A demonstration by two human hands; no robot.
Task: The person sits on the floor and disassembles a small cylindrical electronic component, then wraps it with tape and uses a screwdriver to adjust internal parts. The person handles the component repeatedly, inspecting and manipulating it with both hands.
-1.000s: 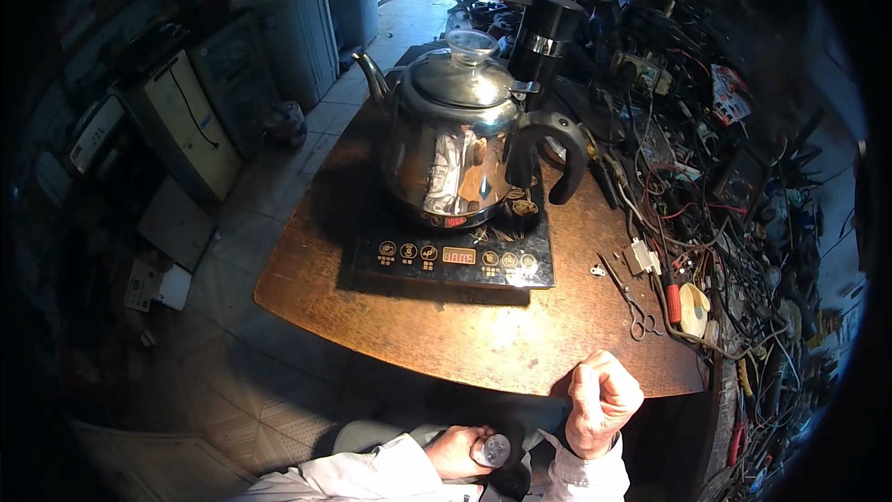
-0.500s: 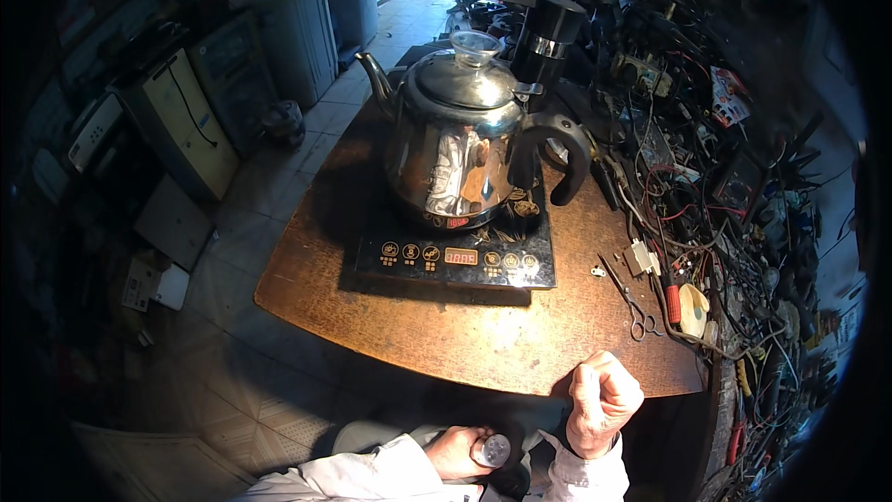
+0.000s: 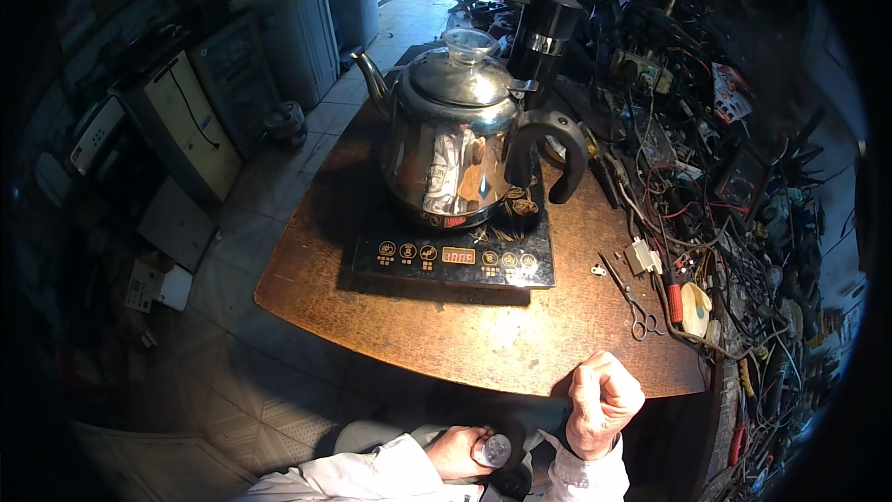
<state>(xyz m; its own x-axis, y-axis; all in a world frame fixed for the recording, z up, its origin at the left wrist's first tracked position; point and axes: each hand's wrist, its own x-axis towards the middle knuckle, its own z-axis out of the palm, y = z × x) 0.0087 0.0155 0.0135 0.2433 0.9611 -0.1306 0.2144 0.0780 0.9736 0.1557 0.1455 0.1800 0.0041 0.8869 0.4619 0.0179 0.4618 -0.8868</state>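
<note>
A shiny steel kettle [image 3: 446, 153] with a black handle and a clear lid knob stands on a black induction cooker [image 3: 455, 265], whose small red display is lit. Low in the view, my left hand [image 3: 455, 453] is wrapped round a small object with a round, silvery end [image 3: 492, 451]; its kind does not show. My right hand [image 3: 602, 402] rests as a loose fist at the table's front edge, fingers curled in, with nothing visible in it. Both hands are apart from the kettle and cooker.
The wooden table [image 3: 400, 325] has a curved front edge. Scissors [image 3: 639, 311] and a red-handled tool [image 3: 675, 304] lie on its right side, beside heaped cables and parts [image 3: 688, 186]. A black cylindrical device [image 3: 544, 37] with a flat arm stands behind the kettle. Cabinets [image 3: 186, 121] line the left.
The kettle and cooker appear slightly further left, as the view has shifted a little. Both hands keep their place and grip.
</note>
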